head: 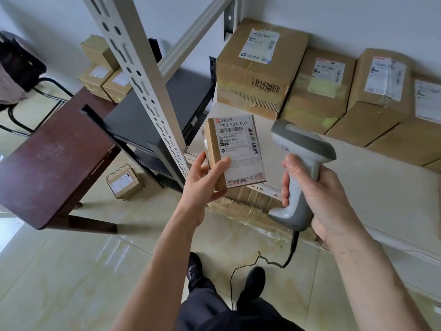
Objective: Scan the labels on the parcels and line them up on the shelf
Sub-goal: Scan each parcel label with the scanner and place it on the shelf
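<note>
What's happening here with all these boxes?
A person is checking in parcels. Their left hand holds up a small parcel with its label facing them, while the right hand grips a corded barcode scanner beside it. Several cardboard boxes already stand in a row at the back of the shelf. One more small box sits on the floor.
</note>
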